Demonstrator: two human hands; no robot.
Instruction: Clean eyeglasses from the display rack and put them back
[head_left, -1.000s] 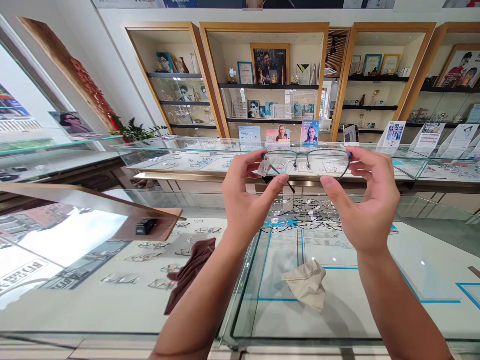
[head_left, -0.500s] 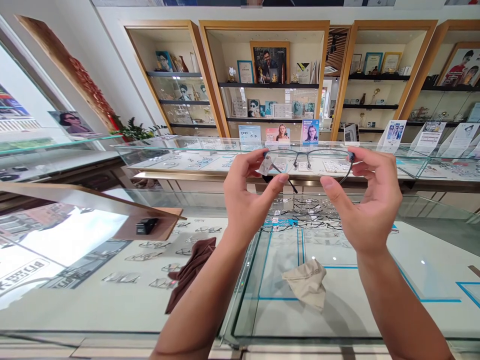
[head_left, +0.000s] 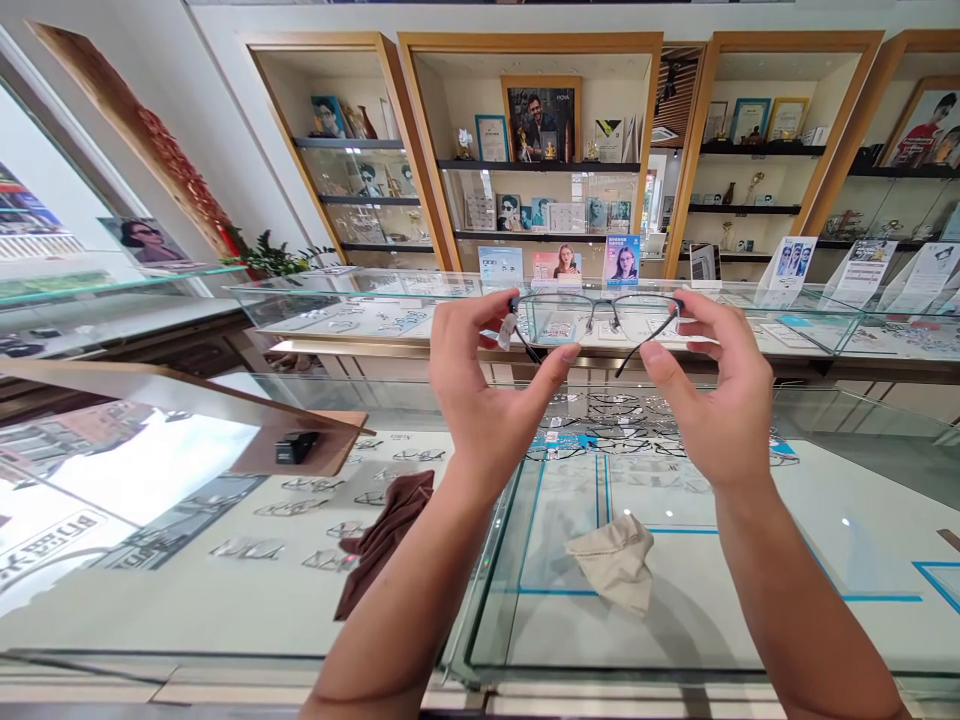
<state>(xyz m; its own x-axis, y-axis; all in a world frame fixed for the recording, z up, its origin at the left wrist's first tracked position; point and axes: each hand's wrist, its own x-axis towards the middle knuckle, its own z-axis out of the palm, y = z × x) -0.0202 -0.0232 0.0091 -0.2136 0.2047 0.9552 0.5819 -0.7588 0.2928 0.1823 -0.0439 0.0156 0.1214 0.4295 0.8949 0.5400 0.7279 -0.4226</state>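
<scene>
Thin dark-metal glasses [head_left: 596,318] hang level above the glass counter [head_left: 675,620], long axis running left to right. Left hand [head_left: 480,400] and right hand [head_left: 712,400] pinch opposite ends between thumb and fingertips, equally near, temples angling toward the person.

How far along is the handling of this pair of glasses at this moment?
Done: the glasses are out of the case, lifted at eye height. In hand: the left hand and right hand each pinch one end of the frame. Left: the beige cloth and brown cloth lie untouched on the glass counter.
</scene>
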